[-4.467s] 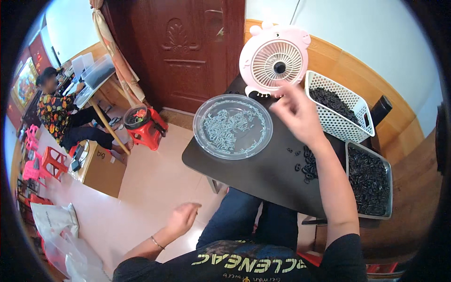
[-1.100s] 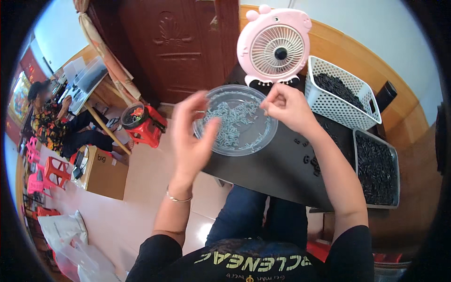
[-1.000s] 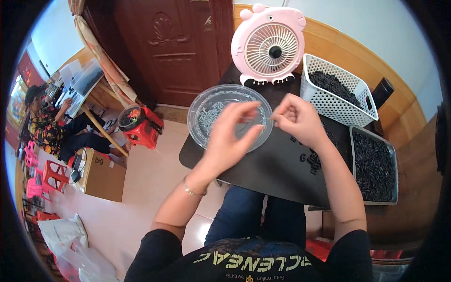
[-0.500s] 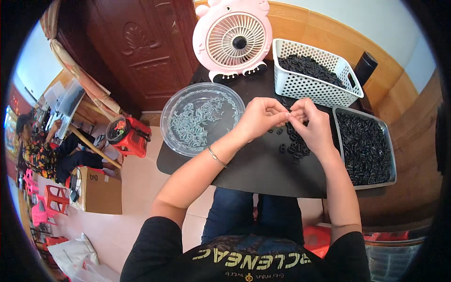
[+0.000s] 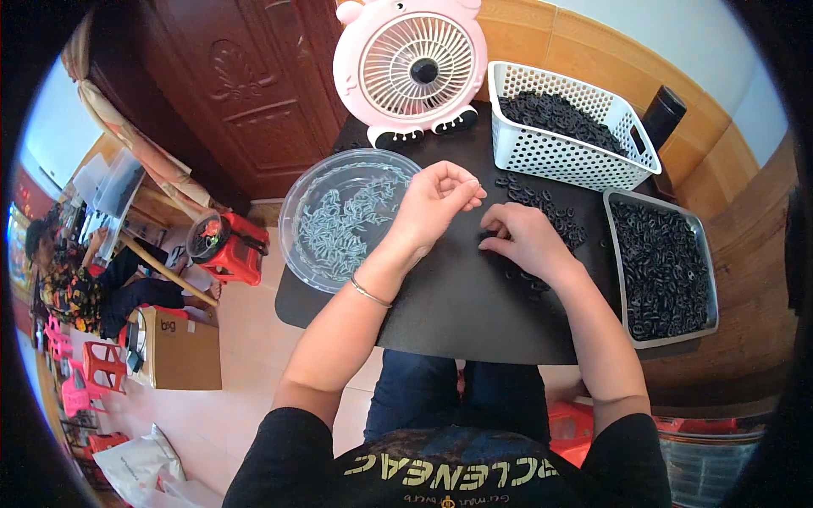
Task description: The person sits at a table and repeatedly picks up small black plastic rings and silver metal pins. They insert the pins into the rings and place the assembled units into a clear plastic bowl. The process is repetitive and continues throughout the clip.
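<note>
The left hand (image 5: 442, 199) has its grip pressed together beside the bowl (image 5: 288, 241) of pale pieces (image 5: 337, 230); contents indiscernible. The right hand (image 5: 527, 241) curls its grip low over the worktop (image 5: 474, 317); pinching cannot be confirmed. Loose black parts (image 5: 566, 227) lie alongside, presumably for short reach.

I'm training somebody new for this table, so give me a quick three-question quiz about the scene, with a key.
1. Which of the wearer's hands is nearer the round clear tub?
2. True or false: the white basket holds black pieces.
3. Fill in: the casing of the fan is ____ in colour.

Key: 1. The left hand. 2. True. 3. Pink.
</note>
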### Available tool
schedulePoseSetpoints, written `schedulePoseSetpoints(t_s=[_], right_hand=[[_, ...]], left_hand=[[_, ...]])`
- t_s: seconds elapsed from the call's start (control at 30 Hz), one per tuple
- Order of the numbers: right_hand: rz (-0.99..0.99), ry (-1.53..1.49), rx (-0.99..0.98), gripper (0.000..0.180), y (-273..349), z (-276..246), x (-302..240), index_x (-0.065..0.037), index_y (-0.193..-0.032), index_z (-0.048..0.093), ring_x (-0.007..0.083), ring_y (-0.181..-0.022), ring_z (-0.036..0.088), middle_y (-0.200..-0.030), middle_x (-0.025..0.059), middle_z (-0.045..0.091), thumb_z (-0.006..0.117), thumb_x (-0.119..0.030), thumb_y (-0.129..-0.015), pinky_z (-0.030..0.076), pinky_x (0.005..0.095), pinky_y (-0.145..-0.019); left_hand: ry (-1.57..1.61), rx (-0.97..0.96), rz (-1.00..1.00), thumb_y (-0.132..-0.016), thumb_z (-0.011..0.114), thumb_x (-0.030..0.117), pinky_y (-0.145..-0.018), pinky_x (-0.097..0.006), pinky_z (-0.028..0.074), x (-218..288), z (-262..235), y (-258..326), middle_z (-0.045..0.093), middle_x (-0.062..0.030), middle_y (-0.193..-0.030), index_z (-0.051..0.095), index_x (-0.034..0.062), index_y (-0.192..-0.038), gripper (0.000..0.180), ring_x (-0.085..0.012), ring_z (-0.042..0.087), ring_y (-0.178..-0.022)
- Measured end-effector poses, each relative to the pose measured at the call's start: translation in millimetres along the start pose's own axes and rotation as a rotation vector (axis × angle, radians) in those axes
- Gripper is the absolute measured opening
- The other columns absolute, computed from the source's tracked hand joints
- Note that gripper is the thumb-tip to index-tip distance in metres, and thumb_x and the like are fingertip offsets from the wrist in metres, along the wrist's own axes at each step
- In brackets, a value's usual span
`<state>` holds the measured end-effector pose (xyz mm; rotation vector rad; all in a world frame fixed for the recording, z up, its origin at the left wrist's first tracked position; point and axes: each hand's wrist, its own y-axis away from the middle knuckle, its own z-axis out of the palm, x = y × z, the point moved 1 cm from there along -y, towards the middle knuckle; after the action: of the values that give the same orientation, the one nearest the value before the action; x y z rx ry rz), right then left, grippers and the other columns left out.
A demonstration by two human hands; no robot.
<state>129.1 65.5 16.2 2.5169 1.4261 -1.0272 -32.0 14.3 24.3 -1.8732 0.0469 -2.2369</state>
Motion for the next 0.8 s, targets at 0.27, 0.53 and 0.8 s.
schedulePoseSetpoints(t_s=[0.27, 0.53, 0.8], right_hand=[[-0.001, 0.105, -0.118, 0.013, -12.9, 5.3, 2.4, -0.005, -0.077, 0.057, 0.0278, -0.070, 0.059, -0.071, 0.0105, 0.060, 0.065, -0.007, -0.066, 0.046, 0.0380, -0.066], [0.136, -0.328, 0.320, 0.009, 12.4, -17.6, 5.1, -0.004, -0.079, 0.059, 0.0149, -0.069, 0.060, -0.070, 0.0060, 0.057, 0.062, -0.001, -0.071, 0.048, 0.0239, -0.065], [0.218, -0.902, 0.340, 0.015, 22.1, -9.1, 4.9, 0.001, -0.095, 0.057, 0.0103, -0.075, 0.059, -0.084, 0.0057, 0.060, 0.057, -0.002, -0.080, 0.047, 0.0218, -0.069]], left_hand=[[0.196, -0.044, -0.105, -0.079, 0.060, 0.004, -0.066, -0.019, 0.046, -5.1, 4.0, 1.1, 0.062, -0.0052, -0.082, 0.058, 0.0010, -0.095, 0.017, -0.0082, 0.057, -0.073], [0.249, -0.007, -0.247, -0.080, 0.060, 0.005, -0.067, -0.018, 0.046, -7.2, 8.9, 5.4, 0.062, -0.0035, -0.082, 0.061, 0.0014, -0.094, 0.015, -0.0076, 0.056, -0.072], [0.257, -0.071, -0.210, -0.079, 0.060, 0.002, -0.069, -0.018, 0.047, -15.2, 18.8, 10.9, 0.061, -0.0025, -0.082, 0.058, 0.0032, -0.093, 0.014, -0.0077, 0.057, -0.075]])
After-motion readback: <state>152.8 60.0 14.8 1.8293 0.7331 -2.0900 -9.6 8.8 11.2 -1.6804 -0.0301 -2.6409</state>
